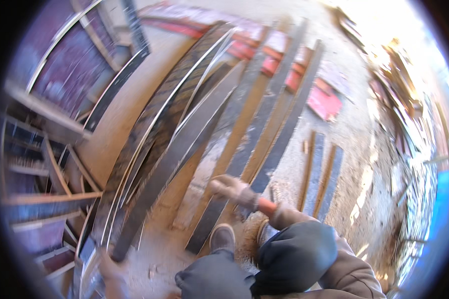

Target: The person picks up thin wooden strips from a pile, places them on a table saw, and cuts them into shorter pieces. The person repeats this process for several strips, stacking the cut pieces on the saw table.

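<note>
My right hand point(230, 189), in a greyish glove, reaches over a long dark plank point(210, 219) in front of my shoes. Its fingers look loosely stretched out, and nothing shows in them; whether it touches the wood I cannot tell. At the lower left my left hand point(110, 266) is smeared by motion beside the near end of a wide dark board point(177, 157). What it holds, if anything, cannot be made out. Pale thin strips point(167, 112) run along the boards left of that wide one. More long planks point(289, 124) lie side by side to the right.
Framed panels with wooden ribs point(60, 194) stand along the left. Red-edged boards point(324, 102) lie across the far side, under the long planks' far ends. Two short planks point(318, 174) lie right of my knee. Scrap wood point(401, 94) is heaped at the far right.
</note>
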The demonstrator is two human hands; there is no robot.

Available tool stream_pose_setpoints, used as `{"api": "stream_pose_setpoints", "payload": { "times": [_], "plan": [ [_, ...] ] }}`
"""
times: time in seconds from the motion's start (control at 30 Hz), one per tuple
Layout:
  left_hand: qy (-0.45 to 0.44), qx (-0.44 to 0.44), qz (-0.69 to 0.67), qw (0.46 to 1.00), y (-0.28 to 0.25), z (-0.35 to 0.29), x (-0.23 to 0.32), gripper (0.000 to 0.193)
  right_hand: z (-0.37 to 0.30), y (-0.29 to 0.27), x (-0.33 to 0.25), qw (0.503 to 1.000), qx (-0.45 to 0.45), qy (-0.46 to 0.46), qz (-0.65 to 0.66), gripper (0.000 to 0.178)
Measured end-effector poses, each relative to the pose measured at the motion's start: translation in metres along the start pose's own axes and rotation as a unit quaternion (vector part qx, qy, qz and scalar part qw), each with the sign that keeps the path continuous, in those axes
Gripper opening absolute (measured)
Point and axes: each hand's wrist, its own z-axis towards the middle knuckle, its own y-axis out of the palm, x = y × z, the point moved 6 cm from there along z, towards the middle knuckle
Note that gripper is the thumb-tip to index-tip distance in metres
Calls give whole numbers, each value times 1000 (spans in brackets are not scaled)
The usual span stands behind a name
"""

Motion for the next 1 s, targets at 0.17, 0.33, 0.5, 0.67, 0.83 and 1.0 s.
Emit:
{"api": "stream_pose_setpoints", "payload": {
  "times": [0.17,0.33,0.5,0.67,0.83,1.0],
  "plan": [
    [25,-132,-20,991,100,-148,35,40,24,41,-6,987,27,56,147,73],
    [94,-199,-104,970,147,-143,147,36,19,0,-10,981,122,21,146,48],
    [128,-293,-142,937,159,-128,211,33,8,-183,-51,908,370,-142,-136,23],
    [117,-389,-158,900,172,-129,246,30,22,-331,-48,798,417,30,-434,30],
    [-33,-547,-277,789,226,-132,297,36,-1,-314,2,883,456,14,-113,60],
    [-41,-542,-315,778,294,-148,321,27,-31,-265,24,871,385,65,-299,76]
  ]
}}
